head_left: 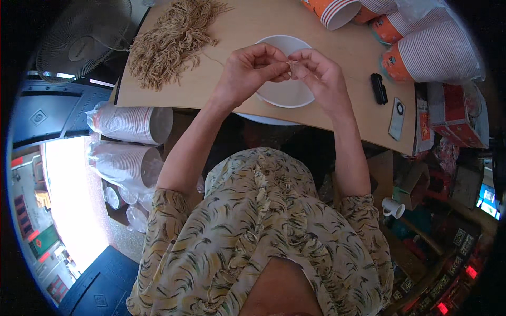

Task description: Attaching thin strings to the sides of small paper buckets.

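Over a white round bowl, both hands meet with their fingertips pinched together. My left hand closes thumb and forefinger on a small pale, thin piece. From the other side, my right hand pinches that same piece. Its kind is too small to make out, and fingers cover part of it. To the left on the table lies a large heap of tangled tan strands, with a loose strand trailing toward my left hand.
The wooden table carries a black oblong case and a phone at its right. Stacked paper tubs in plastic fill the far right corner. More wrapped tub stacks lie below its left edge; a fan stands beyond.
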The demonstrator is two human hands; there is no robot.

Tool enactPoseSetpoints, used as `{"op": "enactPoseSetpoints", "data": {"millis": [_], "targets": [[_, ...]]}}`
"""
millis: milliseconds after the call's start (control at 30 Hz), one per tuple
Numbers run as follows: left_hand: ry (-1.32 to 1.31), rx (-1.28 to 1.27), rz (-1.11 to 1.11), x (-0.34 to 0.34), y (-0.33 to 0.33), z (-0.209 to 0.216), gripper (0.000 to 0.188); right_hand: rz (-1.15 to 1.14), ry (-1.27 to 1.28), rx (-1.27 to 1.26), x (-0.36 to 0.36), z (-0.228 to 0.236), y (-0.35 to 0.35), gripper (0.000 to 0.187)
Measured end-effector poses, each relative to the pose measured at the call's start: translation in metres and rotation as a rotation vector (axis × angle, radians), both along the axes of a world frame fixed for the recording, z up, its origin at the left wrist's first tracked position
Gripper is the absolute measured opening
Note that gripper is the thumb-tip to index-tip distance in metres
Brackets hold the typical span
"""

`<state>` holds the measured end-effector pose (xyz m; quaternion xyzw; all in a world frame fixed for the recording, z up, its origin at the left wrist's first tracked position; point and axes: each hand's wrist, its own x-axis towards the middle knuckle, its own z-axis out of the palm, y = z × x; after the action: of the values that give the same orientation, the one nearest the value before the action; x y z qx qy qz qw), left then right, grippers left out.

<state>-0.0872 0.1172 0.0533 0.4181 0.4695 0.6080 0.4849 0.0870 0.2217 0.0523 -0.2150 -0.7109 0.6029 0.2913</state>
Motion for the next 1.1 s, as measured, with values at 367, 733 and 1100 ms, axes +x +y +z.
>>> {"op": "enactPoseSetpoints", "data": {"millis": [367,733,1100], "targets": [[0.121,-0.015,-0.043,-0.004,-0.004,0.011,0.017,0.02,-0.038,0.015,0.001,0.002,-0.004,0.013],[0.166,-0.06,0.053,-0.003,-0.009,0.018,0.032,-0.039,-0.062,0.067,0.0,0.004,-0.007,0.012],[0.471,-0.005,0.128,-0.004,-0.015,0.014,0.028,-0.072,-0.08,0.068,0.001,0.006,-0.007,0.011]]}}
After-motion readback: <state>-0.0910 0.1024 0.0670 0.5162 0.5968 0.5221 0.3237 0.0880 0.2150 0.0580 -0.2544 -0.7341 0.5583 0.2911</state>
